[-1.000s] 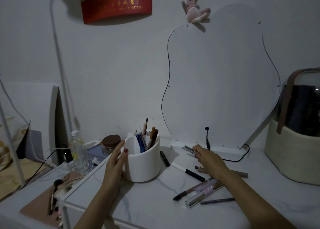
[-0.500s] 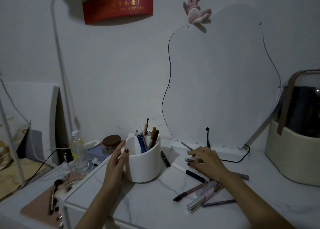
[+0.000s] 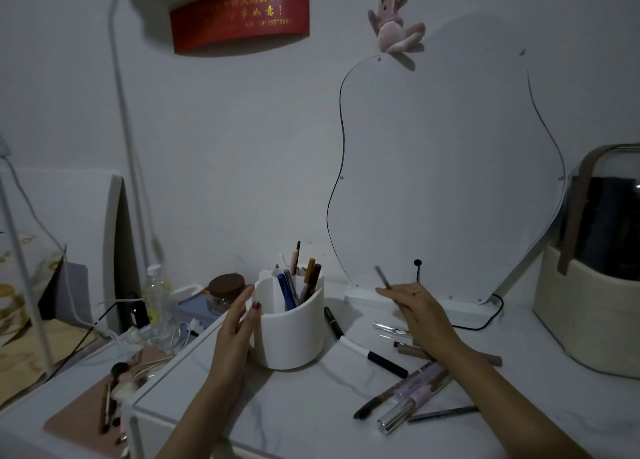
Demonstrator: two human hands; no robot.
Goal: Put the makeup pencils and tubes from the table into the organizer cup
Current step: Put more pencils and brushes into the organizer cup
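A white organizer cup (image 3: 292, 334) stands on the marble table (image 3: 304, 410) with several pencils upright in it. My left hand (image 3: 239, 323) rests flat against the cup's left side. My right hand (image 3: 419, 314) is raised a little above the table to the right of the cup and pinches a thin grey pencil (image 3: 382, 277), whose tip points up and left. Below that hand a clear silver tube (image 3: 389, 327) lies on the table. More pencils and tubes lie near my right forearm: a black-and-white pen (image 3: 372, 356), a black marker (image 3: 333, 322), a glossy tube (image 3: 408, 406).
A wavy mirror (image 3: 450, 181) leans on the wall behind, with a black cable (image 3: 485, 323) at its base. A beige basket (image 3: 588, 320) with a dark jar stands at the right. A brown-lidded jar (image 3: 227, 290), a bottle (image 3: 156, 299) and brushes (image 3: 114, 389) sit on the lower left shelf.
My right hand has lifted off the table holding the thin pencil and moved up and left toward the cup. The silver tube it touched now lies uncovered. The left hand stays on the cup.
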